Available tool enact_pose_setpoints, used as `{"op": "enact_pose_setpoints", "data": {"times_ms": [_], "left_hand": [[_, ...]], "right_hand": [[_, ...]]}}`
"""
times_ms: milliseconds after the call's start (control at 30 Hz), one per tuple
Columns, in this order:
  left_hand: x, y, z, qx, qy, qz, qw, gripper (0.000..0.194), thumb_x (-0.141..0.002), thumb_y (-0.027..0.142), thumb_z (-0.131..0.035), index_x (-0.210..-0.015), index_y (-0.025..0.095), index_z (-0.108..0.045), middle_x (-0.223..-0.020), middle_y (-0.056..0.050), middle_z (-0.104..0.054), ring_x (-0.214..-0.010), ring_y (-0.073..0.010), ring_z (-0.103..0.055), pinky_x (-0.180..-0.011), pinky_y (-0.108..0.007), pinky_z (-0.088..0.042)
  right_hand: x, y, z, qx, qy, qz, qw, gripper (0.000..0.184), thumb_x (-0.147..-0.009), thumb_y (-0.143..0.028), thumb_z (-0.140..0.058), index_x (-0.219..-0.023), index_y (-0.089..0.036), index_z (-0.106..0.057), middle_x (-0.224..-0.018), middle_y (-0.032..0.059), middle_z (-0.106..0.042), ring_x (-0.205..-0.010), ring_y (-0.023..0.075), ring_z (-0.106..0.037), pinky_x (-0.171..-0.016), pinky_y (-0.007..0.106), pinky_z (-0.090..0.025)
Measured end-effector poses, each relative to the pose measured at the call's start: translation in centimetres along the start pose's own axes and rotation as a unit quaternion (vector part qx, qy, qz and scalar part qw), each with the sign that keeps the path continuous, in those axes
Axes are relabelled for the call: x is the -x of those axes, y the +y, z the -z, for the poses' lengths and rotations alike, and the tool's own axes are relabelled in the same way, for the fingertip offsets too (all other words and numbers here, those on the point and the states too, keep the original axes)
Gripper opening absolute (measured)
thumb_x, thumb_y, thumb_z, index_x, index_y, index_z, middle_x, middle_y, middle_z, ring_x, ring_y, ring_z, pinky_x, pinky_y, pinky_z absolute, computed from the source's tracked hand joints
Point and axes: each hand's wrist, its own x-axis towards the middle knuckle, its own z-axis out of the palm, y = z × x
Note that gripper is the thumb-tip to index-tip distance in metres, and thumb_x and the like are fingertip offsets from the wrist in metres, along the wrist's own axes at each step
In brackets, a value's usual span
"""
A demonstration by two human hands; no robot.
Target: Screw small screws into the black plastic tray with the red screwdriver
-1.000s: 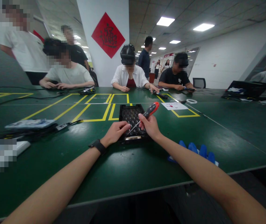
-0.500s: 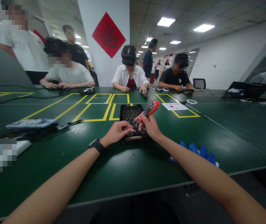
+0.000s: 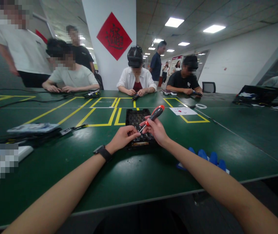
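My right hand (image 3: 156,130) grips a screwdriver (image 3: 154,116) with a red and black handle, its handle pointing up and to the right. The thin shaft slants down to the left, and its tip meets the pinched fingertips of my left hand (image 3: 123,136). Whatever those fingers pinch at the tip is too small to make out. Both hands hover over the near end of a black tray-like device (image 3: 137,121) that lies flat on the green table (image 3: 134,175). A dark watch sits on my left wrist.
A blue glove (image 3: 205,157) lies at my right forearm. Flat devices and cables (image 3: 35,130) rest at the left. Yellow tape lines (image 3: 104,113) mark the table. Several people sit across the table; others stand at the left. A white sheet (image 3: 182,111) lies beyond the tray.
My left hand has lifted off the tray's near edge and its fingertips have come up to the screwdriver tip. The right hand has raised the screwdriver slightly.
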Motion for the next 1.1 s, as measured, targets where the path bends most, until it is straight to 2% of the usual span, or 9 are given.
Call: {"op": "enact_pose_setpoints", "data": {"times_ms": [100,300,500,667,800,1100], "left_hand": [[0.0,0.1,0.0,-0.007,0.001,-0.003,1.000,0.033,-0.081,0.046,-0.053,-0.071,0.014,-0.058,-0.065,0.001,-0.055,-0.059,-0.0099,-0.045,-0.055,-0.023,-0.034],[-0.1,0.1,0.1,-0.030,0.016,-0.016,0.999,0.034,-0.083,0.044,-0.049,-0.067,0.015,-0.055,-0.064,0.001,-0.051,-0.060,-0.0104,-0.044,-0.057,-0.023,-0.033],[0.0,0.2,0.2,-0.047,0.025,-0.041,0.998,0.034,-0.086,0.042,-0.047,-0.065,0.015,-0.053,-0.065,0.001,-0.050,-0.062,-0.0108,-0.045,-0.060,-0.024,-0.034],[0.1,0.1,0.2,-0.050,0.029,-0.039,0.998,0.034,-0.086,0.041,-0.046,-0.066,0.016,-0.055,-0.066,0.001,-0.051,-0.063,-0.0109,-0.046,-0.061,-0.024,-0.035],[0.1,0.0,0.2,-0.047,0.031,-0.034,0.998,0.033,-0.086,0.042,-0.047,-0.068,0.016,-0.056,-0.067,0.000,-0.053,-0.063,-0.0110,-0.046,-0.060,-0.024,-0.035],[-0.1,-0.2,0.1,-0.058,0.029,-0.034,0.997,0.034,-0.087,0.041,-0.046,-0.067,0.015,-0.056,-0.066,0.000,-0.052,-0.062,-0.0108,-0.045,-0.060,-0.024,-0.034]], "right_hand": [[-0.2,0.1,-0.4,-0.002,0.014,-0.009,1.000,0.029,-0.081,-0.042,-0.053,-0.099,-0.021,-0.044,-0.075,-0.0017,-0.064,-0.051,0.0079,-0.059,-0.054,0.021,-0.048],[-1.9,-0.5,-1.9,-0.004,0.098,-0.084,0.992,0.018,-0.084,-0.036,-0.049,-0.089,-0.020,-0.042,-0.064,-0.0027,-0.061,-0.041,0.0057,-0.052,-0.044,0.017,-0.043],[-3.3,-1.6,-2.7,0.062,0.074,-0.084,0.992,0.014,-0.085,-0.031,-0.048,-0.089,-0.020,-0.042,-0.061,-0.0038,-0.061,-0.038,0.0050,-0.051,-0.039,0.014,-0.039],[-3.1,-1.0,-2.6,0.080,0.044,-0.093,0.992,0.010,-0.087,-0.028,-0.046,-0.086,-0.019,-0.041,-0.059,-0.0042,-0.059,-0.038,0.0054,-0.051,-0.039,0.016,-0.041],[-2.4,0.2,-2.3,0.049,0.027,-0.079,0.995,0.016,-0.085,-0.033,-0.050,-0.086,-0.020,-0.042,-0.060,-0.0039,-0.060,-0.040,0.0055,-0.051,-0.040,0.016,-0.041],[-2.7,1.6,-1.2,-0.046,0.045,-0.052,0.997,0.021,-0.082,-0.037,-0.053,-0.088,-0.019,-0.044,-0.062,-0.0014,-0.062,-0.041,0.0070,-0.052,-0.041,0.018,-0.041]]}}
